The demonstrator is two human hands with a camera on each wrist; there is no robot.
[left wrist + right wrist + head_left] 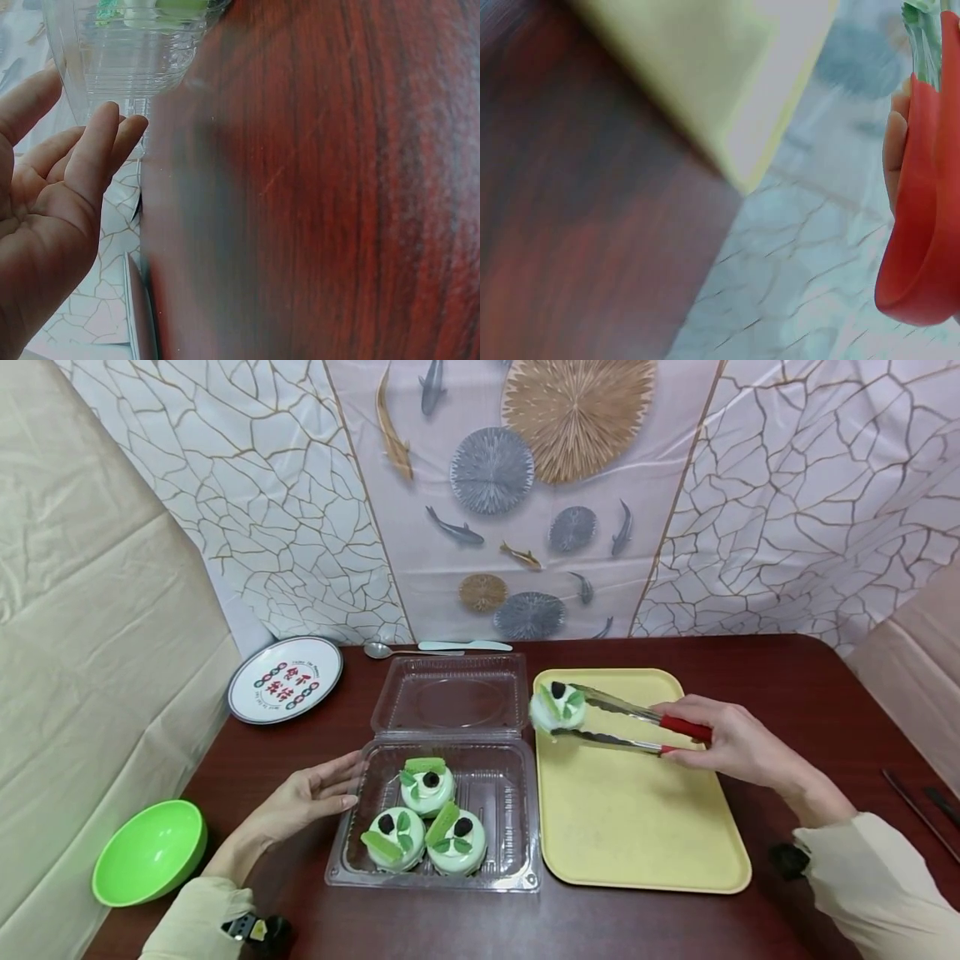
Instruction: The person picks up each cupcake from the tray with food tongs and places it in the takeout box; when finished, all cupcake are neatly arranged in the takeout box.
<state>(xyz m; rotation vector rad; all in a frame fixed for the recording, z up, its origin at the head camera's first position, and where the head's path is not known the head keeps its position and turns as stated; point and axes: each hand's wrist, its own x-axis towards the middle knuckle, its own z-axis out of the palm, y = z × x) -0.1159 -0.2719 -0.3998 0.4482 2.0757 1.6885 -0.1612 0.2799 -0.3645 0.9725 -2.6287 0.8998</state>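
Note:
My right hand (738, 739) grips metal tongs with red handles (686, 727), also seen in the right wrist view as red handles (922, 225). Between the tong tips is a pale green cake (557, 708) topped with a dark berry and leaves, over the back left corner of the yellow tray (637, 868). My left hand (311, 797) has its fingers extended at the left side of the clear plastic box (510, 827). Inside that box sit three similar cakes, the back cake (427, 787), the left cake (396, 839) and the right cake (456, 845). The box's lid (450, 693) lies folded back.
A green bowl (150, 853) stands at the left edge, and a white plate (285, 681) with red lettering lies behind it. Along the back edge are a spoon (378, 650) and a pale knife (465, 646). Dark thin utensils (918, 810) lie at far right.

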